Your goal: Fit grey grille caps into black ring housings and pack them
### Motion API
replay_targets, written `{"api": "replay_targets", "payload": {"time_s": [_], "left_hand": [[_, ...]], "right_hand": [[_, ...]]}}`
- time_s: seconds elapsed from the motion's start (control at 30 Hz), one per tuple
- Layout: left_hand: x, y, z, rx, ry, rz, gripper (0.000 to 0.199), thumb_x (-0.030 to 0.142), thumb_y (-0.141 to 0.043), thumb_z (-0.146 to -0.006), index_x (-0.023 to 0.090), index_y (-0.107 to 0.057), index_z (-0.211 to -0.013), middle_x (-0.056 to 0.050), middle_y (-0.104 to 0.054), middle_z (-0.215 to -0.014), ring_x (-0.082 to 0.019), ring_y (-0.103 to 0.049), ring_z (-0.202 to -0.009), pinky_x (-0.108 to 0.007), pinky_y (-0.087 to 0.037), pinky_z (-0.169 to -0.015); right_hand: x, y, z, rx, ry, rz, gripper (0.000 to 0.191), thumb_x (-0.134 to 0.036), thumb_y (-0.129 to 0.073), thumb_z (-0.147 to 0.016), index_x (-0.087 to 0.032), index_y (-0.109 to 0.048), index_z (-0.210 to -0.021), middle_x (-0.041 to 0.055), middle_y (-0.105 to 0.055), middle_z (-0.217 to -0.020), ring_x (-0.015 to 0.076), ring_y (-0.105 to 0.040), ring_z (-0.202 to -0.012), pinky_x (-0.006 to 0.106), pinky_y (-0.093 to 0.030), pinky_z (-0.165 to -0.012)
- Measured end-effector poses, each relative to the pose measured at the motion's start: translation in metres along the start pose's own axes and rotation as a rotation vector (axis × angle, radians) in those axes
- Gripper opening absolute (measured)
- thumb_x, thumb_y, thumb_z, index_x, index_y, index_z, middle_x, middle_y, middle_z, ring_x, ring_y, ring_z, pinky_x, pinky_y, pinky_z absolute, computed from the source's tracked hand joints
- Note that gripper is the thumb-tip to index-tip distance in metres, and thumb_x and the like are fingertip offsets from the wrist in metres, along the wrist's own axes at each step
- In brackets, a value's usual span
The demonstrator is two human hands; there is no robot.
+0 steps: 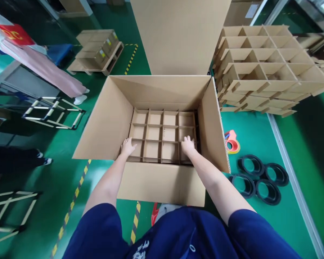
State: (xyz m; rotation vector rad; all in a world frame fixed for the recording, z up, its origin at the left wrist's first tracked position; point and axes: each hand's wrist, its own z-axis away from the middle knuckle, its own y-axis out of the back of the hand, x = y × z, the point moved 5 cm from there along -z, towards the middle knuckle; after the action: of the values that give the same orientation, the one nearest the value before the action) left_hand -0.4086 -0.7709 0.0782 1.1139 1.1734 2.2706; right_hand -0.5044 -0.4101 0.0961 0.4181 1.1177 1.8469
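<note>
You have both arms reaching down into an open cardboard carton (pixel 162 90), where a cardboard divider (pixel 162 141) sits low between the walls, its strips forming a grid four cells across and three deep. Your left hand (pixel 127 146) is at the divider's near left side, close to the carton wall, with the fingers partly spread over the edge of a corner cell; you can't tell from this view whether they pinch the strip or only rest against it. Your right hand (pixel 188 145) is over the rightmost column, fingers loosely bent and dipping among the strips, and how firmly they close on the cardboard is also impossible to tell. A dark, narrow gap shows between the divider and the right wall. The far flap (pixel 180 36) stands up, while the near flap (pixel 162 183) folds out towards your body. To your right, more assembled dividers (pixel 272 86) are stacked beside the carton, with an orange tape dispenser (pixel 232 142) and four black rings (pixel 274 194) nearer you on the green floor (pixel 253 126). Ahead to your left, closed boxes (pixel 94 54) rest on a pallet (pixel 115 59), and a person in pink (pixel 43 68) stands just beyond a frame of pale bars (pixel 54 113)
</note>
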Motion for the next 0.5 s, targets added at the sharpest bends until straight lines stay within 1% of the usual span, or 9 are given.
{"api": "replay_targets", "payload": {"time_s": [0.03, 0.07, 0.13, 0.2, 0.23, 0.3, 0.37, 0.43, 0.5], "left_hand": [[0.005, -0.009, 0.005, 0.012, -0.020, -0.022, 0.053, 0.039, -0.068, -0.091, 0.014, -0.056, -0.136, -0.017, -0.049, -0.153, -0.034, -0.038, -0.147, -0.060, -0.026, -0.122], [0.013, -0.019, 0.011, 0.017, -0.052, -0.039, 0.048, 0.037, -0.066, -0.092, 0.013, -0.058, -0.133, -0.017, -0.053, -0.149, -0.033, -0.042, -0.144, -0.058, -0.029, -0.122], [0.036, -0.037, 0.029, 0.014, -0.153, -0.057, 0.040, 0.031, -0.061, -0.092, 0.012, -0.062, -0.126, -0.017, -0.059, -0.141, -0.030, -0.051, -0.138, -0.049, -0.035, -0.120], [0.065, -0.054, 0.053, 0.019, -0.290, -0.055, 0.036, 0.029, -0.054, -0.092, 0.012, -0.063, -0.123, -0.017, -0.063, -0.135, -0.028, -0.055, -0.133, -0.042, -0.038, -0.119], [0.080, -0.061, 0.067, 0.028, -0.366, -0.044, 0.036, 0.031, -0.051, -0.093, 0.013, -0.063, -0.122, -0.017, -0.063, -0.133, -0.029, -0.056, -0.131, -0.043, -0.039, -0.119], [0.110, -0.075, 0.097, 0.053, -0.522, -0.007, 0.038, 0.036, -0.047, -0.095, 0.014, -0.062, -0.121, -0.017, -0.064, -0.129, -0.030, -0.058, -0.126, -0.048, -0.040, -0.117], [0.138, -0.089, 0.134, 0.036, -0.691, 0.041, 0.036, 0.041, -0.048, -0.096, 0.014, -0.063, -0.113, -0.016, -0.067, -0.116, -0.029, -0.063, -0.112, -0.049, -0.047, -0.108], [0.161, -0.108, 0.181, -0.049, -0.879, 0.074, 0.030, 0.042, -0.053, -0.095, 0.016, -0.066, -0.101, -0.012, -0.069, -0.100, -0.025, -0.067, -0.097, -0.042, -0.054, -0.097], [0.182, -0.133, 0.233, -0.181, -1.072, 0.081, 0.025, 0.040, -0.055, -0.096, 0.018, -0.068, -0.094, -0.008, -0.071, -0.091, -0.020, -0.069, -0.087, -0.034, -0.057, -0.088]], "right_hand": [[-0.015, 0.000, 0.007, 0.027, 0.030, -0.025, 0.035, -0.010, -0.047, -0.100, -0.011, -0.065, -0.129, 0.0287, -0.047, -0.145, 0.0449, -0.033, -0.143, 0.074, -0.028, -0.111], [-0.030, -0.003, 0.018, 0.045, 0.074, -0.056, 0.037, -0.008, -0.044, -0.100, -0.011, -0.065, -0.129, 0.0285, -0.048, -0.144, 0.0427, -0.035, -0.142, 0.070, -0.028, -0.113], [-0.059, -0.014, 0.050, 0.042, 0.195, -0.142, 0.035, -0.008, -0.044, -0.100, -0.014, -0.066, -0.127, 0.0225, -0.054, -0.140, 0.0342, -0.044, -0.136, 0.054, -0.036, -0.114], [-0.076, -0.034, 0.089, -0.002, 0.290, -0.248, 0.028, -0.012, -0.049, -0.102, -0.019, -0.069, -0.119, 0.0134, -0.063, -0.131, 0.0247, -0.055, -0.123, 0.035, -0.047, -0.104], [-0.078, -0.045, 0.109, -0.026, 0.314, -0.304, 0.023, -0.015, -0.053, -0.102, -0.022, -0.070, -0.115, 0.0092, -0.066, -0.125, 0.0207, -0.059, -0.115, 0.028, -0.050, -0.096], [-0.070, -0.068, 0.148, -0.056, 0.332, -0.406, 0.013, -0.020, -0.062, -0.099, -0.024, -0.072, -0.106, 0.0029, -0.070, -0.115, 0.0156, -0.065, -0.102, 0.020, -0.051, -0.083], [-0.048, -0.091, 0.190, -0.057, 0.335, -0.480, 0.007, -0.021, -0.070, -0.095, -0.025, -0.074, -0.100, -0.0012, -0.072, -0.108, 0.0135, -0.067, -0.096, 0.018, -0.051, -0.076], [-0.017, -0.111, 0.234, -0.021, 0.307, -0.514, 0.010, -0.019, -0.071, -0.094, -0.025, -0.075, -0.101, -0.0019, -0.073, -0.107, 0.0140, -0.068, -0.100, 0.019, -0.051, -0.078], [0.018, -0.126, 0.272, 0.041, 0.229, -0.512, 0.016, -0.015, -0.066, -0.098, -0.022, -0.075, -0.108, 0.0014, -0.074, -0.111, 0.0161, -0.068, -0.106, 0.021, -0.053, -0.083]]}}
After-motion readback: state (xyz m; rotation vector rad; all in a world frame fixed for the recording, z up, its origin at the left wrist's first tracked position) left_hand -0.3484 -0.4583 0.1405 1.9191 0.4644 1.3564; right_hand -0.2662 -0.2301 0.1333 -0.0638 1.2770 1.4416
